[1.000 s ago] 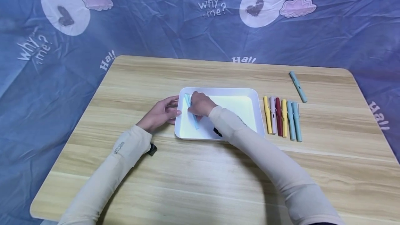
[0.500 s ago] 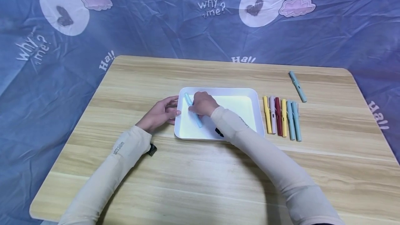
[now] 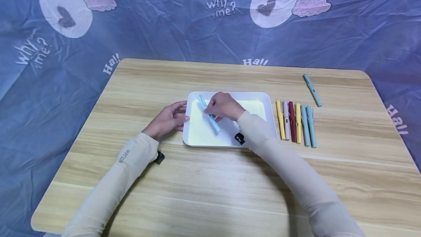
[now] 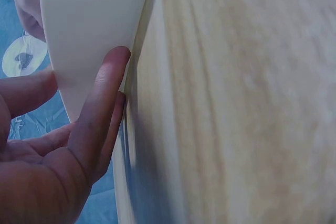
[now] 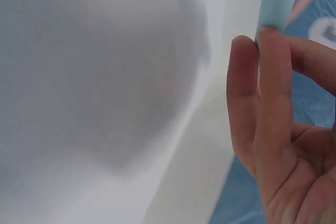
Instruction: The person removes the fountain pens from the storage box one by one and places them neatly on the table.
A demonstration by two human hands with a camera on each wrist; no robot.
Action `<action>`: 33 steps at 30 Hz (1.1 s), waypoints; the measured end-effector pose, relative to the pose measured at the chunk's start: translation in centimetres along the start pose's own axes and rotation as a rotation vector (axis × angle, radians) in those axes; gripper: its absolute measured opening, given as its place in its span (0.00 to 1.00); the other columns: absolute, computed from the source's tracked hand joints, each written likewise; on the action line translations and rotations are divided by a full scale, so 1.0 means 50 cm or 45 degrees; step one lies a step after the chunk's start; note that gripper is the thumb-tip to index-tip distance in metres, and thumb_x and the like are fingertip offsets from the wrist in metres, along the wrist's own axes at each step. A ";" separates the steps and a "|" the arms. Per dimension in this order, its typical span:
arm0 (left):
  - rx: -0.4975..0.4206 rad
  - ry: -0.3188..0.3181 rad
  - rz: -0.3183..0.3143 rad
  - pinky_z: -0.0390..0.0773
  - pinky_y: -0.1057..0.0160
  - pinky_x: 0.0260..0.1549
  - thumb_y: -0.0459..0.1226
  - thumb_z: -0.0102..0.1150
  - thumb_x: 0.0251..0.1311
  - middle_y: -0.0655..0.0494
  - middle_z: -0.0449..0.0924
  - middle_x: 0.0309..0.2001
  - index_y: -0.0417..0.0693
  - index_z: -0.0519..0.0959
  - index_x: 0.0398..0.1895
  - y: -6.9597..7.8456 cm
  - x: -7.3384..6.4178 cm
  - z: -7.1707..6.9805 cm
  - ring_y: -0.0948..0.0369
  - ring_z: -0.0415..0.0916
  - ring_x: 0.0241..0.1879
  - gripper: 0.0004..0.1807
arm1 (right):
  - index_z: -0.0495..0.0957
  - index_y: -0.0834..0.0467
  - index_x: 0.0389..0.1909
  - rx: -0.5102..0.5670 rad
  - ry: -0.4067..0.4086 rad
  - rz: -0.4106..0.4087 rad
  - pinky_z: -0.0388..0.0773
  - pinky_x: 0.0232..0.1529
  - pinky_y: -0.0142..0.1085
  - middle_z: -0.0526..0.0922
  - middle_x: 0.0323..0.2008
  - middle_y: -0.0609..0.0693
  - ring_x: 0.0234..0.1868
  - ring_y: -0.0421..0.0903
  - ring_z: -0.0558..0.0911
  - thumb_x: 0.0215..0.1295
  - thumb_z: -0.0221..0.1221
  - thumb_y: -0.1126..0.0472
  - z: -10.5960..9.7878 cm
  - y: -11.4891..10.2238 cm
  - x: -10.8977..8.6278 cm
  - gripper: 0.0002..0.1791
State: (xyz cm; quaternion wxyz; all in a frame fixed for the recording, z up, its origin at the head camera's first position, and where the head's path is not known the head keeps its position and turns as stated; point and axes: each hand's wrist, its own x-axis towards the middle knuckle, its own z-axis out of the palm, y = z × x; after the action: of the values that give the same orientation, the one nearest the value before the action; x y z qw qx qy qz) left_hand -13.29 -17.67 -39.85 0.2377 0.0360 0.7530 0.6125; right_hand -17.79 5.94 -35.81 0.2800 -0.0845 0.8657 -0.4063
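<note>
My right hand (image 3: 225, 106) pinches a light blue pen (image 3: 213, 123) between thumb and fingers, over the left half of a white tray (image 3: 273, 120). The pen slants, its clip end toward the tray's far left. The right wrist view has the pen (image 5: 278, 1) at the fingertips, its far part cut off by the frame. My left hand (image 3: 167, 120) rests at the tray's left side. In the left wrist view, its fairly straight fingers (image 4: 100, 95) touch the outer wall of the tray (image 4: 94, 19), with the thumb at the rim.
Right of the tray lies a row of capped pens: yellow (image 3: 280, 120), lilac (image 3: 286, 120), dark red (image 3: 292, 121), another yellow (image 3: 298, 123) and two blue-green ones (image 3: 308, 126). A separate blue-green pen (image 3: 312, 90) lies behind them. Blue printed cloth (image 3: 184, 21) hangs beyond the wooden table (image 3: 197, 189).
My right hand has moved to the right and slightly away from me inside the tray, carrying the light blue pen. My left hand stays at the tray's left side.
</note>
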 end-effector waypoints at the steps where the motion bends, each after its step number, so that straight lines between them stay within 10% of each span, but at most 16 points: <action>1: 0.004 0.000 0.001 0.89 0.54 0.47 0.29 0.58 0.73 0.35 0.63 0.74 0.41 0.53 0.83 0.000 0.000 0.000 0.40 0.71 0.67 0.39 | 0.83 0.66 0.38 0.028 0.009 -0.006 0.90 0.33 0.36 0.85 0.37 0.58 0.34 0.48 0.86 0.68 0.68 0.63 -0.010 0.001 -0.007 0.09; 17: 0.017 0.016 0.024 0.90 0.54 0.45 0.28 0.59 0.73 0.35 0.66 0.72 0.41 0.55 0.82 0.001 0.002 0.005 0.40 0.72 0.66 0.38 | 0.76 0.69 0.61 0.325 0.246 0.036 0.90 0.46 0.39 0.85 0.52 0.63 0.41 0.46 0.87 0.71 0.67 0.59 -0.189 0.116 -0.156 0.25; 33: -0.002 0.024 0.008 0.90 0.54 0.46 0.29 0.59 0.73 0.36 0.65 0.72 0.42 0.55 0.82 0.002 0.000 0.004 0.42 0.72 0.66 0.38 | 0.72 0.69 0.66 0.198 0.462 0.189 0.88 0.45 0.32 0.83 0.37 0.32 0.38 0.29 0.84 0.72 0.64 0.43 -0.298 0.317 -0.274 0.36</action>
State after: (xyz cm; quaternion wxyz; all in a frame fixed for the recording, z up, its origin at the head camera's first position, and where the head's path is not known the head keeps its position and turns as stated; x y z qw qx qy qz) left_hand -13.23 -17.46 -39.77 0.2287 0.0322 0.7546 0.6142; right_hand -13.40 31.25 -34.36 0.1545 0.0759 0.8717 -0.4587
